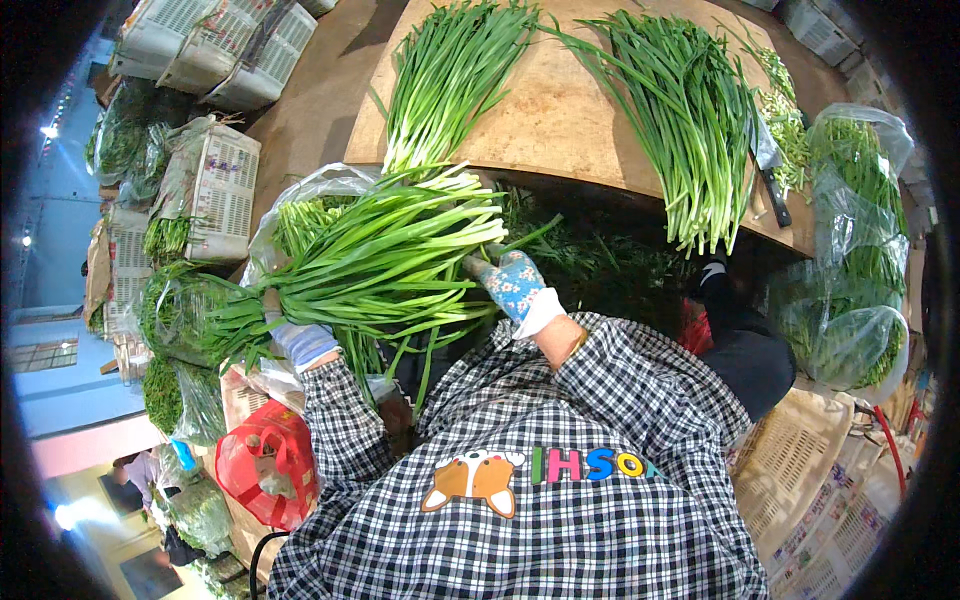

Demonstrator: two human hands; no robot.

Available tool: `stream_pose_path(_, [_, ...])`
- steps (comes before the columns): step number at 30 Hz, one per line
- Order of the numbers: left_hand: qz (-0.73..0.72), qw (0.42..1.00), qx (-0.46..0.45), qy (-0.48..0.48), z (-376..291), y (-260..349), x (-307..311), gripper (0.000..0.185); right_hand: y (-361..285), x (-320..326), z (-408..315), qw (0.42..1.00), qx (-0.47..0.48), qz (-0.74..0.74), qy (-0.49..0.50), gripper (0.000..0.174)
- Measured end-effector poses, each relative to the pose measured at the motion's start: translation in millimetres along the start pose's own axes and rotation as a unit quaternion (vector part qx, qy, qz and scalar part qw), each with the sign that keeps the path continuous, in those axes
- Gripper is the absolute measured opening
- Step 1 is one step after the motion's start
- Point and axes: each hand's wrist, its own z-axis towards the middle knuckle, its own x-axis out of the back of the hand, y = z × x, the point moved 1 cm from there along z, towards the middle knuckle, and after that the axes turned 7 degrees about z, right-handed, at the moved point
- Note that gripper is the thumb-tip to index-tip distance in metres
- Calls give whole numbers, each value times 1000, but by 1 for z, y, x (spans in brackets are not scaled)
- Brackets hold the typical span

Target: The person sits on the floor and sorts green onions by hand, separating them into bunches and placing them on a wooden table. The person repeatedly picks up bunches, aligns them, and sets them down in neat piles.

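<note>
A large bunch of garlic chives [405, 240] lies across in front of me, its pale cut ends towards the right. My left hand [300, 337], in a pale blue glove with dirty fingers, grips the leafy end. At the stalk ends is my right hand [516, 285], in a blue floral glove; its grey fingertips touch the bunch, and whether they pinch a stalk is unclear. One loose green leaf [536, 232] sticks out beyond those fingers. Below the bunch, a clear plastic bag [259, 247] holds more greens.
Two more chive bunches [457, 82] [682, 127] lie on the wooden board [570, 97]. A knife [772, 172] rests at its right, beside pale trimmings [784, 135]. Bagged greens [859, 247] stand on the right. Plastic crates [225, 180] and a red bag [266, 465] are at left. Dark ground [600, 277] holds scattered leaves.
</note>
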Motion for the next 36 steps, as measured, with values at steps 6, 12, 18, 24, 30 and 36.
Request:
stream_pose_path(6, [15,1000,3,-1,0,-3,5,47,41,73,10,904,-35,-415,97,28])
stream_pose_path(12, [-10,998,1,-66,8,-6,10,47,6,92,-5,861,127,-473,133,33])
stream_pose_path(18, [18,999,-22,-19,4,-4,8,47,-9,27,6,995,-13,-3,-96,42])
stream_pose_path(24, [8,999,-8,-37,0,-5,6,48,-13,29,-4,912,-60,364,-181,36])
stream_pose_path(30, [-12,998,19,-59,0,-5,4,49,-23,-1,5,938,-7,256,-235,42])
stream_pose_path(36, [26,999,9,-21,2,-9,15,43,-12,12,-28,871,-87,402,-268,37])
